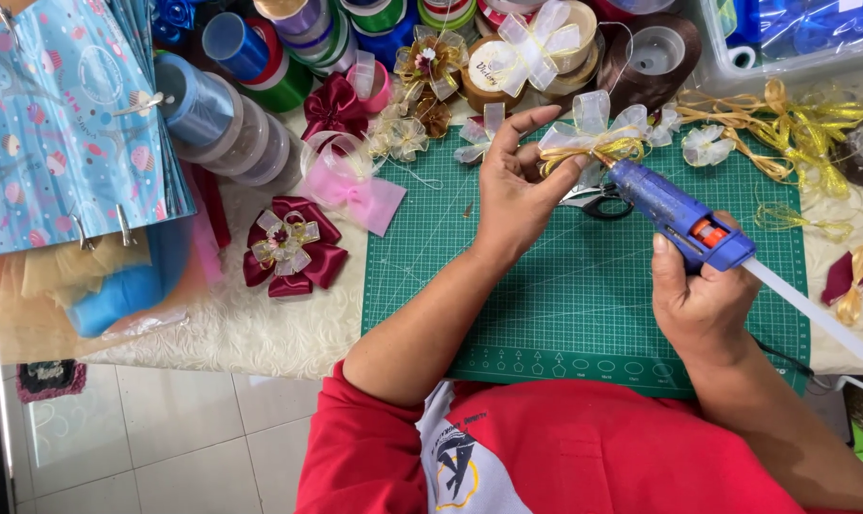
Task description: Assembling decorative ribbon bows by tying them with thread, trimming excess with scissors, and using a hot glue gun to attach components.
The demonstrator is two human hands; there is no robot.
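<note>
A blue glue gun (684, 221) is showing an orange trigger, the cutting mat (565, 286) is looking green with white gridlines, and the bow (593, 133) is gleaming white-and-gold.

I pinch a sheer white ribbon bow (593, 133) bound with gold cord, holding it just above the green cutting mat, its loops spreading left and right (the centre knot faces the nozzle). My blue hot glue gun (681, 221) lies tilted, nozzle up-left touching the bow's middle, orange trigger showing, a translucent white glue stick (810, 309) jutting from its back toward lower right.
</note>
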